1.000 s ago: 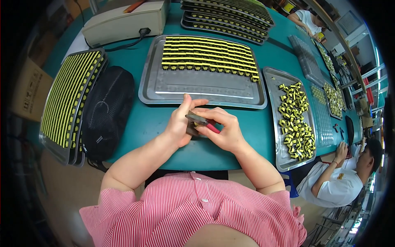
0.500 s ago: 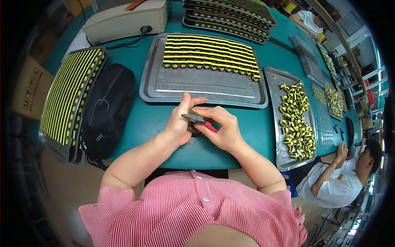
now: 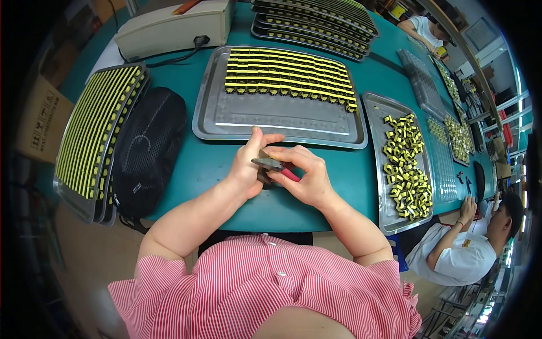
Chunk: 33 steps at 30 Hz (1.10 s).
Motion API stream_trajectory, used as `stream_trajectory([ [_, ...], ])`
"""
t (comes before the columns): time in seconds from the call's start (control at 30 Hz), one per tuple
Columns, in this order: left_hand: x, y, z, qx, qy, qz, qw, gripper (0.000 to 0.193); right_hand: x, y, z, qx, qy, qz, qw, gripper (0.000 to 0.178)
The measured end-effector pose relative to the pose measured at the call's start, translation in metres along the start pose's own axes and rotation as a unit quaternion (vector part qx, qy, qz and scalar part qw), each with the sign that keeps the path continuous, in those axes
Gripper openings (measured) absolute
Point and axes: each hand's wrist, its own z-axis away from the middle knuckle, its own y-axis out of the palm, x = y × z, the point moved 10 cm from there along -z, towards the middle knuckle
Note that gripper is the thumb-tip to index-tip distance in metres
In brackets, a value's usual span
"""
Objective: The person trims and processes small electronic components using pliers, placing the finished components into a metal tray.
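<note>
My right hand is closed round a pair of pliers with dark jaws and a red handle. The jaws point left, toward my left hand. That hand is curled with its thumb raised, round a small dark piece at the jaws; fingers and pliers cover most of the piece, so its kind is unclear. Just beyond both hands lies a metal tray, its far part filled with neat rows of small black-and-yellow parts. Loose parts of that kind lie heaped in a second tray to the right.
At left, stacked trays of rowed parts stand beside a black mesh bag. A beige machine with a cord and more stacked trays are at the back. A co-worker in white sits at right; another person works farther off.
The pliers have shifted very slightly to the right. Both hands otherwise stay where they were, and the trays look the same.
</note>
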Motion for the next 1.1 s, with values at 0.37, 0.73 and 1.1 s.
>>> stream_trajectory([
  [0.37,0.002,-0.001,0.001,0.003,-0.017,0.010,1.000,0.069,0.005,-0.001,0.000,-0.012,-0.018,0.006,1.000,0.031],
  [0.73,-0.002,0.002,0.003,-0.004,-0.034,-0.002,0.999,0.068,-0.002,0.000,-0.001,-0.005,0.051,-0.041,0.998,0.033],
  [1.1,-0.026,0.029,0.016,0.089,0.073,-0.039,0.993,0.066,0.031,-0.012,0.001,-0.058,-0.079,0.055,0.994,0.039],
])
